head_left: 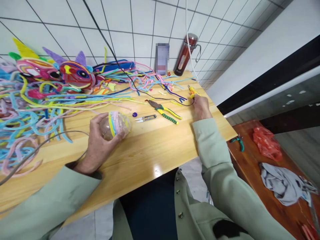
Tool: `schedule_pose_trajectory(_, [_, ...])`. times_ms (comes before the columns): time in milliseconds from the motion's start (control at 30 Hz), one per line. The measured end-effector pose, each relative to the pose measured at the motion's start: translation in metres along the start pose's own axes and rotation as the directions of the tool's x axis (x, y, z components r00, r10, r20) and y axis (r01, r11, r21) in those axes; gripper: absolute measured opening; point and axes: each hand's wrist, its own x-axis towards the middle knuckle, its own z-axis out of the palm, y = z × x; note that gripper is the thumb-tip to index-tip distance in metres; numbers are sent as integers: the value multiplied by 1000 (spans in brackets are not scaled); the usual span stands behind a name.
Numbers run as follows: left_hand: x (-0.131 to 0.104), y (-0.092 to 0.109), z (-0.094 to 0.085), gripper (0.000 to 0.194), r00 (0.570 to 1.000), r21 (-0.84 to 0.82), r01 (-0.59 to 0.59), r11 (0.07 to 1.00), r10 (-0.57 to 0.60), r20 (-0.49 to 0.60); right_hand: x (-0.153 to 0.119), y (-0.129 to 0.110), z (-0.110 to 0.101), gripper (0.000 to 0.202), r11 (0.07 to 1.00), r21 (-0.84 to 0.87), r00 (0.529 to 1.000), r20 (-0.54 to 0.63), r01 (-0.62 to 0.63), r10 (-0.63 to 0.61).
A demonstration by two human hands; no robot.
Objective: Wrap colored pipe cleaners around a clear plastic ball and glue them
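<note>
My left hand (98, 141) is wrapped round a clear plastic ball (115, 125), just above the table. Bands of yellow, blue and pink pipe cleaner run across one side of the ball. Toward the table's right end, my right hand (200, 106) is closed on a yellow glue gun (192, 90), its tip pointing to the wall and a dark cord at its grip. Between the hands lie yellow-and-green pliers (165, 111), thread snips (146, 118) and a small dark blue round piece (134, 114).
Colourful pipe cleaners (47, 113) pile up at the left, beside fuzzy animal heads (77, 75). A phone (162, 59) and a red-brown flask (185, 55) stand by the tiled wall. Cords cross the table (150, 146). On a lower brown surface at right lie a red bag (267, 141) and grey cloth (282, 183).
</note>
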Motion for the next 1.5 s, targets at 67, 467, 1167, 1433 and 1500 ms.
schedule_pose_trajectory(67, [0,1,0,89,1000,-2,-6,1000,6,-5,-7,0,-2,15,984,-153,994,-49,86,-95])
schedule_pose_trajectory(467, [2,3,2,85,998,-57,-56,997,55,-17,-48,-24,16,31,648,-621,884,173,441,-435])
schedule_pose_trajectory(1167, [2,21,8,78,951,59,-297,953,301,-76,-220,13,130,82,737,136,256,883,662,-393])
schedule_pose_trajectory(1433, [-2,25,7,80,918,87,-389,917,394,-47,-213,24,123,59,567,266,110,833,780,-542])
schedule_pose_trajectory(1500, [-3,25,7,84,904,80,-420,904,425,-56,-211,26,122,62,518,306,64,813,799,-579])
